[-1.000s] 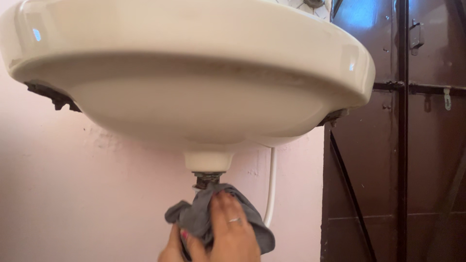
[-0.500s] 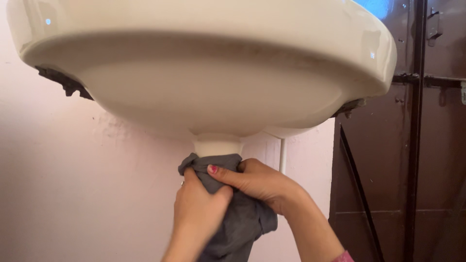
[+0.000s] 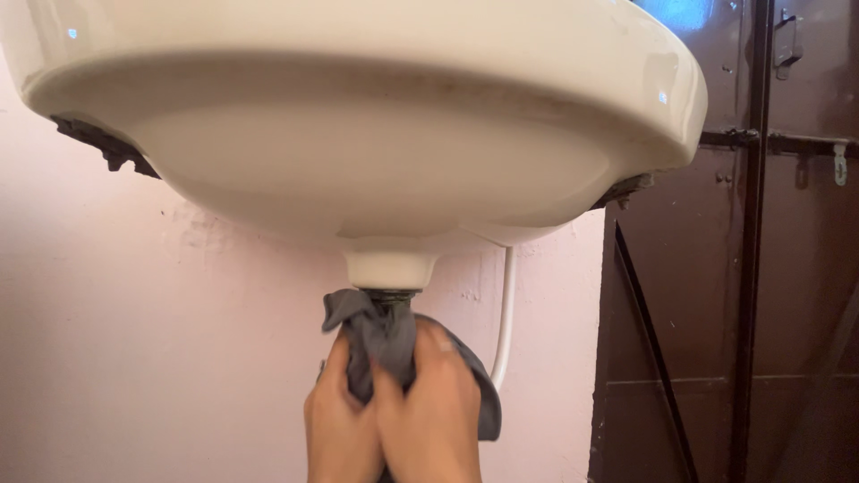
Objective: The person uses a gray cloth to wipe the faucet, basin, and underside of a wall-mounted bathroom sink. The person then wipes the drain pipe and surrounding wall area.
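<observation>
Grey cloth (image 3: 380, 335), bottom centre of the frame, bunched around the drain fitting (image 3: 390, 295) just beneath the washbasin. Left hand (image 3: 340, 420) and right hand (image 3: 434, 416) rise side by side from the lower edge, touching, both closed on the cloth and pressing it round the pipe. Above them, the cream washbasin (image 3: 358, 152) fills the upper frame. Behind, a white hose (image 3: 506, 313) hangs against the pink wall (image 3: 134, 358); a dark brown metal door (image 3: 761, 313) occupies the right.

A glossy ceramic basin (image 3: 358, 134), soft matt grey cloth (image 3: 380, 335), smooth white plastic hose (image 3: 506, 313) and painted metal door (image 3: 787, 313) are seen.
</observation>
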